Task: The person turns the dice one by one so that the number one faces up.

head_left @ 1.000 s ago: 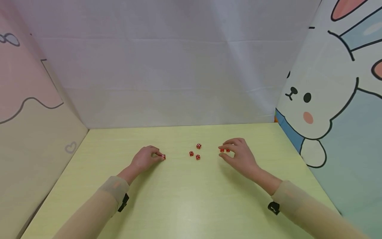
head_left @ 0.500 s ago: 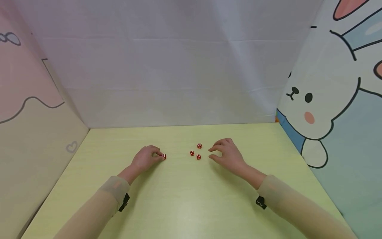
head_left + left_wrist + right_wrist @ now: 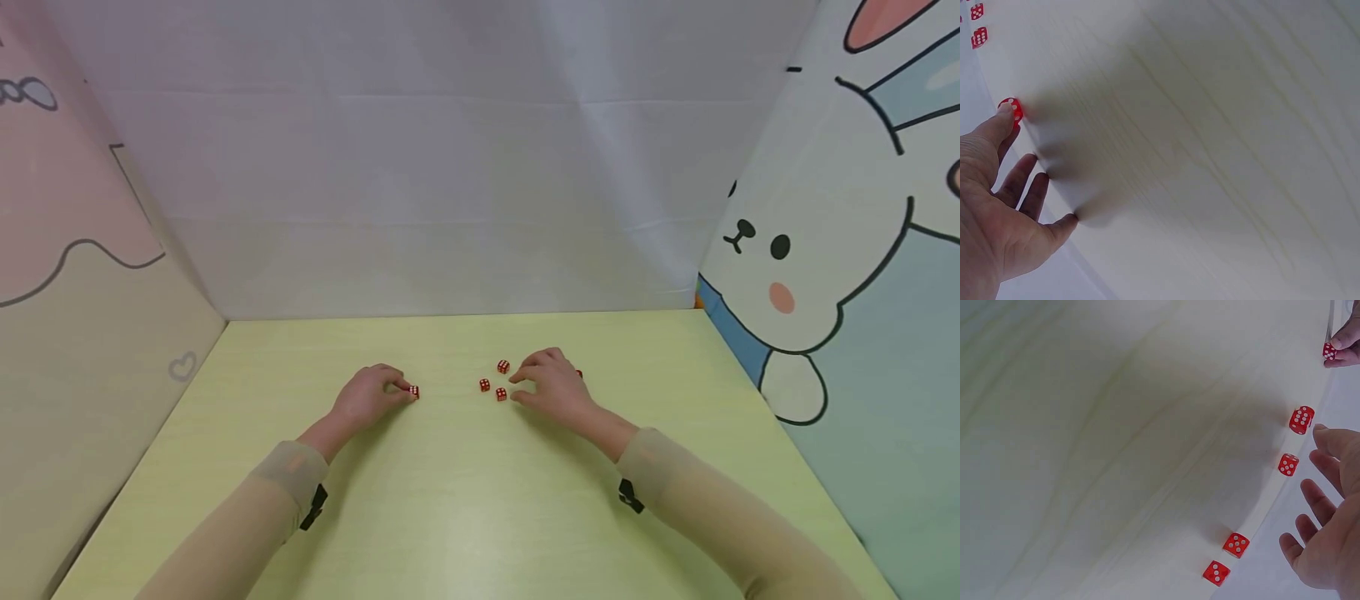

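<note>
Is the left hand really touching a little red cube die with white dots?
Touching: the left wrist view shows the left hand pinching the red white-dotted die, thumb over one face.

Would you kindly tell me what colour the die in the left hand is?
The die is red with white pips; it shows largest in the left wrist view.

Left sleeve (image 3: pixel 232 525): one, long, plain beige; we note a paler, greyish cuff (image 3: pixel 292 467). Right sleeve (image 3: pixel 712 508): one, matching in colour, creased near the lower edge of the head view; we find its cuff equally pale. Black fittings (image 3: pixel 313 507): two, small, angular, one at the edge of each cuff; we cannot make out finer detail. Left hand (image 3: pixel 369 397), right hand (image 3: pixel 553 388): both bare.
</note>
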Tool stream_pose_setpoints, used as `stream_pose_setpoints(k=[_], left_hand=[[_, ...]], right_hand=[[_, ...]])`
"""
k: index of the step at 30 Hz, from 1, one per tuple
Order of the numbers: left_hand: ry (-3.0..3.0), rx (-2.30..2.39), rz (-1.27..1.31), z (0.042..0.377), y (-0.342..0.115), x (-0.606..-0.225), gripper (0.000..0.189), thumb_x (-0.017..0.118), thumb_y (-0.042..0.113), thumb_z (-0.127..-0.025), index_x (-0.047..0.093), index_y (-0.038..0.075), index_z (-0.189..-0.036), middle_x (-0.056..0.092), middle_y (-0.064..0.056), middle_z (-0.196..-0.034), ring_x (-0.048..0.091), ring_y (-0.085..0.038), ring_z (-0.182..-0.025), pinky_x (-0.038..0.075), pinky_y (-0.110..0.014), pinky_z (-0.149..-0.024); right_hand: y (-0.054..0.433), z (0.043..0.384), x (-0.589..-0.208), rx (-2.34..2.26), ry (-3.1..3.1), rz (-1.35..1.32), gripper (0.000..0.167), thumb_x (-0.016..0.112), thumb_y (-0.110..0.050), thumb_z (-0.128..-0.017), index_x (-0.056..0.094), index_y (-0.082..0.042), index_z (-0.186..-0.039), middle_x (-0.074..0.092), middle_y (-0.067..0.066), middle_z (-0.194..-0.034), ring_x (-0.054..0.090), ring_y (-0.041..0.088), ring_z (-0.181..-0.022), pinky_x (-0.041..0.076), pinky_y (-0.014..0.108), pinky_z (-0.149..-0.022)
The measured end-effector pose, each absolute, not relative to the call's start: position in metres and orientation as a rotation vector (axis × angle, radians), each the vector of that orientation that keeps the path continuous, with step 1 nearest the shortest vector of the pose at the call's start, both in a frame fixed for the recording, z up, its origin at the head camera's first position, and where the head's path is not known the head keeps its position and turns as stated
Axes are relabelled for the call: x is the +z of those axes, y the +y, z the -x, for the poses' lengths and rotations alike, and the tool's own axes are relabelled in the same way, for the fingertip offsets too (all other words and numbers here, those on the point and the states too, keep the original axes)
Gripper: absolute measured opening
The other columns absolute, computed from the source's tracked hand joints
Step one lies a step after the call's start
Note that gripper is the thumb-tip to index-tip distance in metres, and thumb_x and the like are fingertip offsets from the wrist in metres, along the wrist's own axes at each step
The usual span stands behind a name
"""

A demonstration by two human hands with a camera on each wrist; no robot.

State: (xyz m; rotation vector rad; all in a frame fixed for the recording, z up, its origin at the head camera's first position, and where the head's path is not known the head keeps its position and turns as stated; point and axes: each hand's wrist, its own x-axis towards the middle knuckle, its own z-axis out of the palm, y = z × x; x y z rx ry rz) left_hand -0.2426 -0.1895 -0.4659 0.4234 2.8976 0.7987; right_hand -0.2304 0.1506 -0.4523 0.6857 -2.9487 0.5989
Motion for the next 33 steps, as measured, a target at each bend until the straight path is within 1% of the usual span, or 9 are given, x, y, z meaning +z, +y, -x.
stream_pose_setpoints(k=[10,33], left_hand=[[2.897,0.805,-0.417,0.243,-0.19,-0.471,0.016,0.075,0.026,-0.095,0.079,0.012,-0.102,0.065,-0.016,-0.131,0.056,-0.04,-0.126,0.045,-0.054,-0.107],[2.906,0.765,-0.444,0.245,-0.192,-0.469,0.018,0.075,0.028,-0.096,0.078,0.011,-0.103,0.065,-0.018,-0.131,0.056,-0.04,-0.127,0.044,-0.054,-0.108]], right_hand=[[0.139,0.241,-0.461,0.513,-3.005,-0.696,0.019,0.078,-0.028,-0.092,0.08,-0.02,-0.109,0.066,0.003,-0.12,0.049,0.029,-0.121,0.044,0.044,-0.104],[0.132,0.244,-0.464,0.507,-3.038,-0.699,0.016,0.077,-0.026,-0.093,0.081,-0.021,-0.107,0.066,0.002,-0.122,0.048,0.028,-0.123,0.045,0.043,-0.104]])
